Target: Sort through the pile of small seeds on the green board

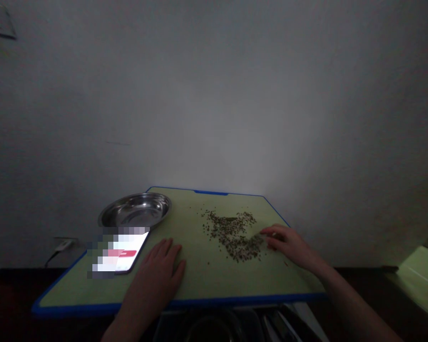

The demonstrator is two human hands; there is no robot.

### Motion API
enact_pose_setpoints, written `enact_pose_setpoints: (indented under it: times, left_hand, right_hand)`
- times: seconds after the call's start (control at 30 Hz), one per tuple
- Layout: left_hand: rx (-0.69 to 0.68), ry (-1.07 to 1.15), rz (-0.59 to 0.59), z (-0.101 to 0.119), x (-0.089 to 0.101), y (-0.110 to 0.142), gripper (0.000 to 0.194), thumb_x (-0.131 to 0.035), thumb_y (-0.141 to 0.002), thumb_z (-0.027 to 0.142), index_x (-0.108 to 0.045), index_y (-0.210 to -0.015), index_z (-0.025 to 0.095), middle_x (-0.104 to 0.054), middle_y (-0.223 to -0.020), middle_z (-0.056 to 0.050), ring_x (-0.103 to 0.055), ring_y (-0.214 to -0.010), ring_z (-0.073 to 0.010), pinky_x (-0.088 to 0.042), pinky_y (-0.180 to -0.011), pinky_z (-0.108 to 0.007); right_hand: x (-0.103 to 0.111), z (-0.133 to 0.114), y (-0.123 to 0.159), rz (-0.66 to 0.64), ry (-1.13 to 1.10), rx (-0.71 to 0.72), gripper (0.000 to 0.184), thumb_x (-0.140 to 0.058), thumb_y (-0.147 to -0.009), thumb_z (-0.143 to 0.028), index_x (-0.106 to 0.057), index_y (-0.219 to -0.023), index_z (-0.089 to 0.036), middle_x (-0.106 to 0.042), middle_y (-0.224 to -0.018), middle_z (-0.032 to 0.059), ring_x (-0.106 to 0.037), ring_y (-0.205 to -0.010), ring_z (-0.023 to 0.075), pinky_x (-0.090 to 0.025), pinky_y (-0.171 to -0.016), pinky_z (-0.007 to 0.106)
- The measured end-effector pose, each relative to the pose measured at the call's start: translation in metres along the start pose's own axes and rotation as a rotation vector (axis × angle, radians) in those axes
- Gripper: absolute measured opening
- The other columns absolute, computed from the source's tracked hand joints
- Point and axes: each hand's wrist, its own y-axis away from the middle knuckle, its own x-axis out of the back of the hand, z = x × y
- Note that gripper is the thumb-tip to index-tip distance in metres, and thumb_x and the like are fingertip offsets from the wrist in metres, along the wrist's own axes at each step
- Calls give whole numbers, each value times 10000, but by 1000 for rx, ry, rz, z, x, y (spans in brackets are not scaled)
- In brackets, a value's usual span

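Note:
Small dark brown seeds [223,230] lie scattered over the right middle of a pale green board [214,282] with a blue rim. At the right edge of the seeds is my right hand [288,244]; its thumb and fingers are drawn together in a pinch. A blurred greyish patch shows in front of the fingertips, and what they hold is too unclear to name. My left hand [164,266] rests palm down on the board, fingers stretched out and holding nothing. Close to its left lies a phone [126,254] with a lit, partly pixelated screen.
A shallow round steel bowl [135,211] stands at the board's back left, behind the phone. A grey wall [214,104] rises behind the board. To the left hangs a white plug with a cable [63,246]. Dark objects sit below the front edge. A pale green surface [421,280] is at far right.

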Motion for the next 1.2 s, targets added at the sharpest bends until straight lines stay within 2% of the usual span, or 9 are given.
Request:
enact_pose_setpoints:
  times: [0.1,0.2,0.3,0.5,0.73,0.83,0.93,1.07,1.2]
  left_hand:
    - [-6,-6,-17,-1,0,0,449,-411,-846,358,-614,-1192,157,-564,-1342,-152,-480,-1281,-305,-390,-1056,-497]
    - [-5,-25,-47,-1,0,1,466,-383,-859,357,-603,-1212,147,-546,-1360,-161,-464,-1295,-307,-378,-1065,-501]
    - [-9,-20,-35,-2,-1,1,464,-387,-862,366,-604,-1211,150,-549,-1358,-161,-469,-1291,-308,-380,-1063,-506]
    - [-17,33,31,-7,-8,0,425,-422,-841,370,-625,-1167,188,-576,-1331,-138,-490,-1271,-306,-391,-1049,-515]
    - [-5,13,-3,-5,-4,0,445,-419,-835,377,-623,-1174,175,-576,-1331,-148,-495,-1266,-317,-394,-1047,-521]
    - [-7,-1,-29,-5,-3,0,466,-389,-848,375,-611,-1199,163,-558,-1351,-154,-478,-1285,-309,-379,-1064,-506]
    - [-10,-15,-34,-7,-6,-1,482,-377,-854,386,-605,-1211,156,-548,-1361,-160,-465,-1297,-311,-371,-1071,-510]
    - [-12,-24,-17,-9,-7,-2,458,-395,-848,387,-622,-1185,176,-568,-1343,-145,-485,-1280,-309,-394,-1053,-512]
    - [-11,-49,-38,-9,-6,-1,484,-370,-857,398,-606,-1212,171,-549,-1363,-145,-474,-1292,-300,-385,-1063,-493]
  right_hand:
    - [-9,4,-14,-132,-83,-63,302,-558,-792,-300,-730,-997,-160,-746,-794,66,-665,-684,198,-531,-635,309]
    - [-26,1,-25,-174,-136,-13,296,-573,-791,-312,-737,-986,-160,-748,-938,77,-668,-813,209,-519,-725,318]
    - [-42,-9,-35,-209,-66,2,282,-565,-793,-283,-742,-961,-142,-748,-878,70,-655,-758,196,-496,-680,289]
    - [-57,-18,-65,-89,127,-3,203,-580,-779,-243,-751,-857,-166,-735,-790,35,-627,-721,174,-448,-658,257]
    - [-46,3,-97,-11,113,-120,177,-582,-763,-228,-735,-776,-142,-716,-717,33,-610,-671,153,-437,-622,235]
    - [-45,2,-106,-11,88,-164,223,-532,-800,-217,-729,-779,-114,-689,-638,26,-579,-574,128,-414,-541,210]
    - [-56,-6,-112,-13,73,-199,239,-517,-823,-208,-735,-817,-109,-691,-631,27,-557,-519,106,-397,-508,194]
    - [-70,-17,-120,4,101,-217,168,-610,-778,-232,-745,-743,-138,-703,-648,36,-588,-571,117,-405,-567,205]
    - [-63,-8,-122,37,145,-241,146,-631,-745,-211,-735,-669,-143,-704,-653,48,-603,-632,139,-391,-600,221]
